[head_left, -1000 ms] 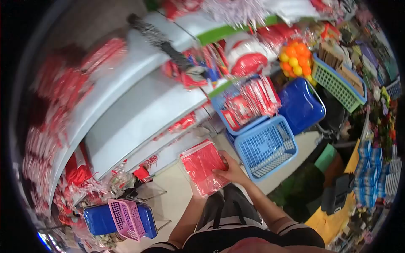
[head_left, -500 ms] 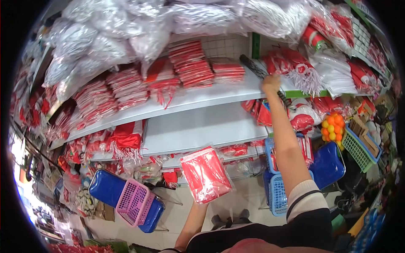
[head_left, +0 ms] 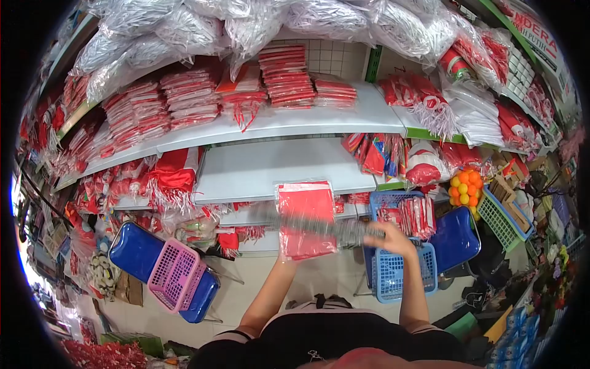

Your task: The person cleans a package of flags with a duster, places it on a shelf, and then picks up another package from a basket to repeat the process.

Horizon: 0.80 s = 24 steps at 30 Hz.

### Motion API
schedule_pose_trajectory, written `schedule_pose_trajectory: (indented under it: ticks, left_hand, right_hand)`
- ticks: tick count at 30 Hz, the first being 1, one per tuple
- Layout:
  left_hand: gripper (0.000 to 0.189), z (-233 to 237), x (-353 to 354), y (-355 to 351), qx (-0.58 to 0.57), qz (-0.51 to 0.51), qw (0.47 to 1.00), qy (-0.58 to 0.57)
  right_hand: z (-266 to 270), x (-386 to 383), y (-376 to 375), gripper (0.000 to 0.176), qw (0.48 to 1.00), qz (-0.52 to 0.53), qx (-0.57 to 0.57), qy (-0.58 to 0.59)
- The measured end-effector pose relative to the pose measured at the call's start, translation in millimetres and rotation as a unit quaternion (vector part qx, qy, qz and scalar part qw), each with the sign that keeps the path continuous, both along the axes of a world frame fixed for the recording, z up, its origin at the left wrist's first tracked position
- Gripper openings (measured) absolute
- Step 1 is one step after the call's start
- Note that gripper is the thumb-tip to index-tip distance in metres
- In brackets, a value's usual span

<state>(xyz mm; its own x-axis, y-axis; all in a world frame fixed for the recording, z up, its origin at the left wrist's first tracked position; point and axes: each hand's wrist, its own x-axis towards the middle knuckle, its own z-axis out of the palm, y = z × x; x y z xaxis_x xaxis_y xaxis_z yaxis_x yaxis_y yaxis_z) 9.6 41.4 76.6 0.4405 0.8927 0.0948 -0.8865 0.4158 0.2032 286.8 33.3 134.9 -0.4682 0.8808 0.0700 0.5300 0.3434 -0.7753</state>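
Observation:
My left hand holds up a flat, plastic-wrapped red cloth packet in front of the shelves; its fingers are hidden beneath the packet. My right hand is closed around one end of a long dark-grey duster. Smeared by motion, the duster stretches leftward and overlaps the packet's middle in this view. Behind the packet is the middle shelf, with a bare white surface.
Stacks of red packets line the upper shelf, below bulging clear bags. At left, a pink basket rests on a blue chair. Blue baskets and another blue chair stand at right, near a net of orange balls.
My right hand has come down from the upper shelf with the duster, which now crosses in front of the packet. My left hand has raised the packet slightly and turned it more upright.

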Motion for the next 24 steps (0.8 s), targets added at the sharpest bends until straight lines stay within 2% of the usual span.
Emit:
schedule_pose_trajectory:
  ticks: [1,3,6,9,10,13,14,17,18,19,20,22,23,24]
  left_hand:
    - [0.060,-1,2,-2,0.000,-0.006,1.000,-0.002]
    - [0.060,-1,5,-5,-0.002,-0.013,1.000,-0.009]
    - [0.059,-2,5,-8,-0.001,-0.018,1.000,-0.017]
    - [0.059,-2,4,-11,-0.003,-0.018,0.999,-0.028]
    - [0.059,-2,3,-11,-0.003,-0.015,0.999,-0.031]
    - [0.059,0,-2,-13,-0.003,-0.002,0.999,-0.035]
    - [0.059,1,-3,-14,-0.004,0.001,0.999,-0.033]
    - [0.058,8,-3,-20,-0.010,0.014,1.000,-0.009]
    - [0.058,11,1,-23,-0.013,0.033,0.999,0.027]
    - [0.058,13,4,-26,-0.012,0.061,0.994,0.088]
    - [0.060,14,11,-29,-0.002,0.095,0.975,0.201]
    - [0.063,15,23,-34,0.008,0.148,0.895,0.422]
    - [0.062,11,22,-35,-0.004,0.162,0.892,0.421]
    - [0.062,4,20,-36,-0.017,0.175,0.890,0.421]
  right_hand:
    - [6,-9,1,0.041,0.994,-0.101,0.029,-0.003]
    - [17,-15,-4,0.038,0.997,-0.072,0.000,-0.014]
    - [5,-15,-9,0.031,0.989,0.144,0.026,-0.006]
    - [13,-27,-2,0.032,0.997,-0.068,0.003,0.030]
    - [21,-25,-2,0.036,0.997,-0.041,-0.053,0.028]
    - [4,-30,-5,0.030,0.989,0.150,-0.006,0.005]
    - [-2,-35,1,0.034,0.989,0.143,0.017,0.035]
    - [-3,-65,-1,0.037,0.980,-0.141,0.050,0.129]
    - [-6,-75,-4,0.037,0.969,-0.166,-0.049,0.177]
    - [-15,-88,-10,0.034,0.919,-0.202,-0.179,0.288]
    - [-23,-101,-16,0.035,0.921,-0.191,-0.160,0.299]
    - [-13,-125,-23,0.032,0.921,-0.187,-0.114,0.322]
    - [1,-133,-30,0.027,0.918,-0.195,-0.089,0.334]
    - [-20,-129,-22,0.021,0.920,-0.196,-0.067,0.334]
